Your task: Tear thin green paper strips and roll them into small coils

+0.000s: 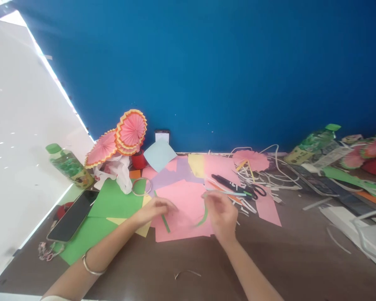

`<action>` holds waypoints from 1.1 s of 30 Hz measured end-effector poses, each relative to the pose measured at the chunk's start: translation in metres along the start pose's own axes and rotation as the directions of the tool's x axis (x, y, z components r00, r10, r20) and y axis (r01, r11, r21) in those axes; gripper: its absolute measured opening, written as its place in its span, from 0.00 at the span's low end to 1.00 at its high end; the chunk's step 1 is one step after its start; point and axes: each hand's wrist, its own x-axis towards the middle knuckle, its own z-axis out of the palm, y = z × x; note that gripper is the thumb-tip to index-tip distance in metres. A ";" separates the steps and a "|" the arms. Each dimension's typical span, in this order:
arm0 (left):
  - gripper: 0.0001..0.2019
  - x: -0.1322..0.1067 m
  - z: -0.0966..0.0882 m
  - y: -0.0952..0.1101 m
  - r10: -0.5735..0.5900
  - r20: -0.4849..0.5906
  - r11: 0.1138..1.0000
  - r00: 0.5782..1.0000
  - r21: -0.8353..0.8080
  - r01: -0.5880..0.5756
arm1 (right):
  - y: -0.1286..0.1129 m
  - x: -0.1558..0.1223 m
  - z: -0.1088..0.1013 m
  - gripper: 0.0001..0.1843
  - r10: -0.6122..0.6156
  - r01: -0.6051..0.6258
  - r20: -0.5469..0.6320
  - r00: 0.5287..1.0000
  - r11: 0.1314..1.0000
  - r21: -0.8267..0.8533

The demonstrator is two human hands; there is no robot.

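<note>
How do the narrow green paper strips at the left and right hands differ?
The straight green paper strip is partly hidden by the left hand; the curved green paper strip hangs from the right hand. The straight strip's lower end looks clear, the curved strip's blurred. Both show against a pink paper sheet.

Phone (72,216) left — sheets (189,200) centre — scissors (259,191) right.

Thin silver bangle (88,269) on left forearm (115,244); pale sleeve edge (54,298).
</note>
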 end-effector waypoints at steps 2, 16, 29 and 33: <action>0.10 0.018 -0.007 0.001 0.043 -0.177 0.930 0.983 0.366 0.025 | 0.010 0.012 -0.006 0.08 0.314 -0.320 0.059 0.948 0.927 0.196; 0.14 0.040 0.012 0.002 0.198 0.140 0.268 0.970 0.944 -0.191 | 0.042 0.025 -0.017 0.12 0.598 -0.722 0.411 0.688 0.620 0.306; 0.20 -0.004 0.028 -0.020 0.282 0.182 0.247 0.942 0.935 -0.255 | -0.001 0.067 0.010 0.13 0.549 -0.318 0.680 0.485 0.836 -0.448; 0.26 -0.010 0.046 -0.026 0.267 0.113 0.275 0.957 0.943 -0.188 | 0.011 0.074 0.039 0.08 0.561 -0.144 0.750 0.349 0.823 -0.549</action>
